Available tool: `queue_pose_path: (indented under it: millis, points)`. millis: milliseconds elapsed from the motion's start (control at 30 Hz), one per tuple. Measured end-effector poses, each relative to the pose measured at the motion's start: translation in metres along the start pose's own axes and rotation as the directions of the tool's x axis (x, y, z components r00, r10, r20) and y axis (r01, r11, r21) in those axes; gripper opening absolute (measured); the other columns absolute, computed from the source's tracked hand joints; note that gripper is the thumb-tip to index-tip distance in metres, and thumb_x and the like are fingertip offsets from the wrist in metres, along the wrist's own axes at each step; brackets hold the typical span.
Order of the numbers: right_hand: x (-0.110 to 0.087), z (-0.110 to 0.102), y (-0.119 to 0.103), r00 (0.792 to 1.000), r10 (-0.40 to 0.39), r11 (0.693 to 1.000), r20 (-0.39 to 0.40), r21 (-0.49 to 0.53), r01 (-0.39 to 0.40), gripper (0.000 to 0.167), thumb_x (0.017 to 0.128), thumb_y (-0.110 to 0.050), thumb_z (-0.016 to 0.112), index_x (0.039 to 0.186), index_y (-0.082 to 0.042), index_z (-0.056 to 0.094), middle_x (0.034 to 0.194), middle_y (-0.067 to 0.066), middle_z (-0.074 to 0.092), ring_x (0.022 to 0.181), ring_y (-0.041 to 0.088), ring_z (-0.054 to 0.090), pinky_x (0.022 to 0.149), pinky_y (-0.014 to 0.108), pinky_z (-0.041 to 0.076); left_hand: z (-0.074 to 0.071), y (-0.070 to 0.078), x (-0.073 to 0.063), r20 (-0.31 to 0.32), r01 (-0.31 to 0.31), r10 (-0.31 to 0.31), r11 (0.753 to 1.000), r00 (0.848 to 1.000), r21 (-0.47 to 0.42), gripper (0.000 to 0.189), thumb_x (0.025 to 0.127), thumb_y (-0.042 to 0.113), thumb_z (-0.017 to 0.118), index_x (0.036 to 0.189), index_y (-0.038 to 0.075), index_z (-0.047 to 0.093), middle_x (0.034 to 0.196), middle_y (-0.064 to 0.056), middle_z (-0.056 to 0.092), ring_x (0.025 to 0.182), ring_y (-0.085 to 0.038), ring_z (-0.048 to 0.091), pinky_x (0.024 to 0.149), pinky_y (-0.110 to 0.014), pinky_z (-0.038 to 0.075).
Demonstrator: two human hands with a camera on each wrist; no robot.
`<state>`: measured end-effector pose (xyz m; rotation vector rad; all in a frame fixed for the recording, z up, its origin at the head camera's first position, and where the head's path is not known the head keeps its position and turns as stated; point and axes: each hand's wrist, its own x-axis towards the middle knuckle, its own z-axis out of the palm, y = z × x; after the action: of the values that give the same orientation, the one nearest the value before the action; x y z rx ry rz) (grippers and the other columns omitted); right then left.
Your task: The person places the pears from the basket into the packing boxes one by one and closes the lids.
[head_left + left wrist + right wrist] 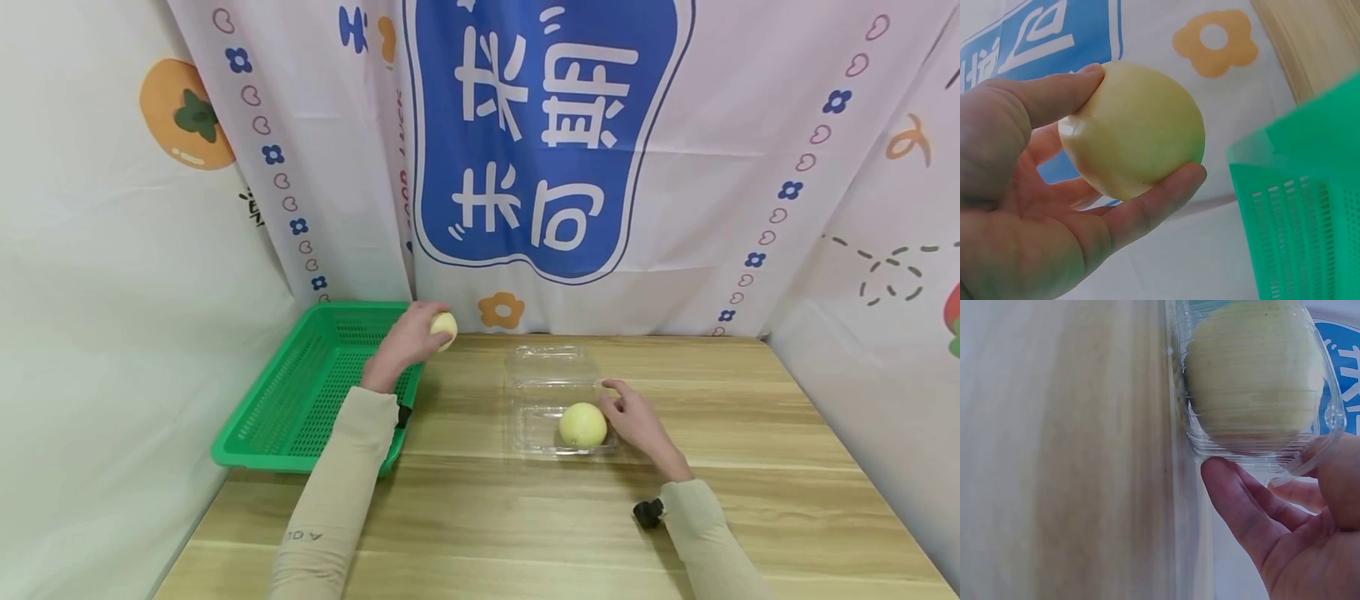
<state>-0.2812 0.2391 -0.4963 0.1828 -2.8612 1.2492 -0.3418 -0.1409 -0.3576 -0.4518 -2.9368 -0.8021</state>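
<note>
My left hand [411, 337] holds a round, smooth, pale yellow fruit [1132, 131], like a small melon, between thumb and fingers. It is raised by the right rim of a green plastic basket [258, 417]. A clear plastic clamshell box [536, 429] lies with its lid folded back on the table. In the box's right half sits a second pale yellow fruit [582, 426]. My right hand [637, 421] is at the box's right end. In the right wrist view its thumb is at the rim and its fingers [1241, 506] are against the outer wall.
The wooden table [480, 525] meets a printed cloth [675, 292] at the back. White cloth walls stand on the left [112, 333] and right [885, 333]. The basket, with perforated sides, stands at the table's left back corner. A black wrist device [648, 513] is on the right arm.
</note>
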Motion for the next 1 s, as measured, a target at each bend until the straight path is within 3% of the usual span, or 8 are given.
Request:
queue_pose_path:
  millis: [333,633,1000]
  points:
    - [0.000,-0.001,0.001,1.000,0.007,1.000,0.008,0.001,-0.007,0.046,0.101,-0.022,0.050,0.143,-0.003,0.044,0.071,0.006,0.065,0.055,0.014,0.050,0.049,0.027,0.042,0.014,0.013,0.002,0.007,-0.002,0.002,0.999,1.000,-0.034,0.048,0.094,0.025,0.065,0.139,0.012,0.053,0.139,-0.017,0.049,0.113,-0.033,0.053,0.091,-0.050,0.047]
    - [0.000,0.000,0.001,1.000,0.014,1.000,0.007,-0.002,-0.014,0.047,0.101,-0.022,0.051,0.143,-0.003,0.044,0.069,0.006,0.064,0.054,0.015,0.051,0.049,0.027,0.041,0.030,0.020,0.006,0.023,-0.056,0.056,0.998,0.998,-0.020,0.047,0.092,0.023,0.067,0.136,0.011,0.056,0.134,-0.018,0.054,0.112,-0.031,0.054,0.090,-0.048,0.049]
    - [0.002,0.000,0.003,1.000,0.013,1.000,0.012,0.003,-0.013,0.046,0.102,-0.022,0.051,0.143,-0.003,0.044,0.066,0.004,0.061,0.052,0.014,0.048,0.048,0.027,0.039,0.047,0.036,0.001,0.051,-0.070,0.072,0.997,0.996,-0.036,0.047,0.092,0.023,0.068,0.136,0.017,0.056,0.139,-0.016,0.051,0.102,-0.028,0.058,0.081,-0.041,0.051]
